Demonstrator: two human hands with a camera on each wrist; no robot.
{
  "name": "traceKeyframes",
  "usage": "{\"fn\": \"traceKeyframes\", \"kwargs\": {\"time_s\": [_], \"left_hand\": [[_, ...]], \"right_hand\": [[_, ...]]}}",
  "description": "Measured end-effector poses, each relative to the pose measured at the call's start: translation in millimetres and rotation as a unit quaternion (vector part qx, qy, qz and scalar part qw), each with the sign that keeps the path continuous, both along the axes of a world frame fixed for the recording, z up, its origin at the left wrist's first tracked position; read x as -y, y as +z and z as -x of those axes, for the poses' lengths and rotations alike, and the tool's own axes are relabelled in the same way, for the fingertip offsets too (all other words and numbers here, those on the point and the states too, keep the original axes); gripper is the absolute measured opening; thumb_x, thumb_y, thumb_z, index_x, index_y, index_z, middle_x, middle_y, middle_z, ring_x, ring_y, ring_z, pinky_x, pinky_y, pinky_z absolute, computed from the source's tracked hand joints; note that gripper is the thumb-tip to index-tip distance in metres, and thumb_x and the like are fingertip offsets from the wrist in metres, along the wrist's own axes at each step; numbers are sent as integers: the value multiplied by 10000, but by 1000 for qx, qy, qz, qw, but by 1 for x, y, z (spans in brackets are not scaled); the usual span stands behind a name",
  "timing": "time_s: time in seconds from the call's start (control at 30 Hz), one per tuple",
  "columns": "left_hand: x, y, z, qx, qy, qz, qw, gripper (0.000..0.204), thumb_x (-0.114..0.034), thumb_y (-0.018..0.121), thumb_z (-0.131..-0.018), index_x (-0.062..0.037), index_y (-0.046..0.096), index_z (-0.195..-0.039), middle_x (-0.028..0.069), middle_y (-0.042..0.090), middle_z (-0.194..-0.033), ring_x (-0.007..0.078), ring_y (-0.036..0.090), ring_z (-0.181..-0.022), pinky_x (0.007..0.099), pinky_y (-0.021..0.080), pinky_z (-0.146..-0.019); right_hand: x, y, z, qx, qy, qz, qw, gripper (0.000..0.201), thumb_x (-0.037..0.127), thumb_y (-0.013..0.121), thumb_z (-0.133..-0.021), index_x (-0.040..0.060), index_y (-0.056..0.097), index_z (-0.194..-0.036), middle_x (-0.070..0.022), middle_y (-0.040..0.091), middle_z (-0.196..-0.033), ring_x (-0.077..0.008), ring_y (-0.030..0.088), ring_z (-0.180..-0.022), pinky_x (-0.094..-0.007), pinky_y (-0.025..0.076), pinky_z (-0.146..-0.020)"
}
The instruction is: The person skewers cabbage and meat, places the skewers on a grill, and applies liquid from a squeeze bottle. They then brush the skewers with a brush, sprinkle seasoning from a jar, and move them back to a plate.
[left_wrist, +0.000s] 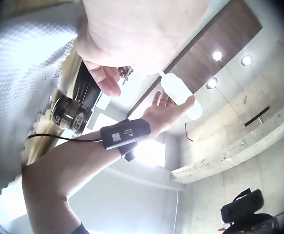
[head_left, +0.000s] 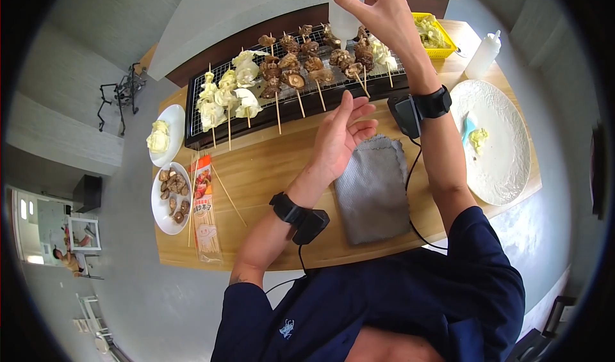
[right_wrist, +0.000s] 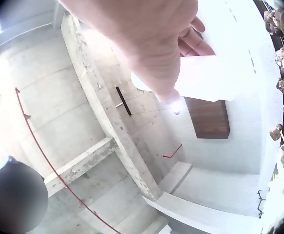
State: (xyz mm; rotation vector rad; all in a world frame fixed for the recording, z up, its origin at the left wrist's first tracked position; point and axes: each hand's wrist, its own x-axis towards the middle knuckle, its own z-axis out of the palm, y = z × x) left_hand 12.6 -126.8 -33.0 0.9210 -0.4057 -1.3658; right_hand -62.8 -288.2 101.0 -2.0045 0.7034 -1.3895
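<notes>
In the head view a white squeeze bottle point(head_left: 346, 10) is held nozzle-down above the grill by the right hand point(head_left: 387, 19), thumb and fingers curled round it. The left wrist view shows the same bottle point(left_wrist: 181, 95) in the right hand point(left_wrist: 165, 114). Below its tip lie mushroom skewers point(head_left: 343, 59) on the wire rack of the black grill point(head_left: 256, 126). Leafy skewers point(head_left: 211, 106) lie at the rack's left end. The left hand point(head_left: 343, 131), palm up with fingers loosely bent, hovers empty in front of the grill, near a grey cloth point(head_left: 373, 192).
Left of the grill are a plate of leaves point(head_left: 173, 115), a plate of mushrooms point(head_left: 162, 216) and a skewer packet point(head_left: 206, 224). On the right stand a yellow basket point(head_left: 445, 53), a second bottle point(head_left: 483, 55) and a large white plate point(head_left: 506, 163) with a blue-handled brush.
</notes>
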Motion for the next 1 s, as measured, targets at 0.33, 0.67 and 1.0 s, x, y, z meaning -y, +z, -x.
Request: {"fn": "traceKeyframes", "kwargs": {"time_s": [0.33, 0.67, 1.0], "left_hand": [[27, 0, 5, 13, 1, 39, 999, 330, -326, 577, -1050, -72, 642, -1250, 38, 698, -1115, 113, 654, -820, 260, 551, -750], [25, 3, 1, 82, 26, 47, 995, 243, -232, 582, -1053, -42, 656, -1185, 10, 676, -989, 80, 633, -787, 241, 536, -693], [26, 3, 4, 154, 82, 106, 979, 192, -183, 578, -1052, -8, 626, -1114, 51, 659, -958, 102, 634, -761, 252, 529, -661]], "right_hand": [[-7, 11, 10, -31, 22, -35, 999, 590, 455, 718, -884, -54, 647, -1173, -192, 731, -940, -251, 710, -843, -371, 549, -742], [-6, 9, 7, -30, 42, -49, 997, 598, 429, 720, -903, -68, 630, -1223, -199, 737, -1009, -254, 724, -915, -365, 563, -790], [1, 6, 4, 18, 32, -58, 998, 609, 410, 734, -903, -73, 611, -1254, -188, 737, -1025, -213, 716, -912, -337, 563, -767]]}}
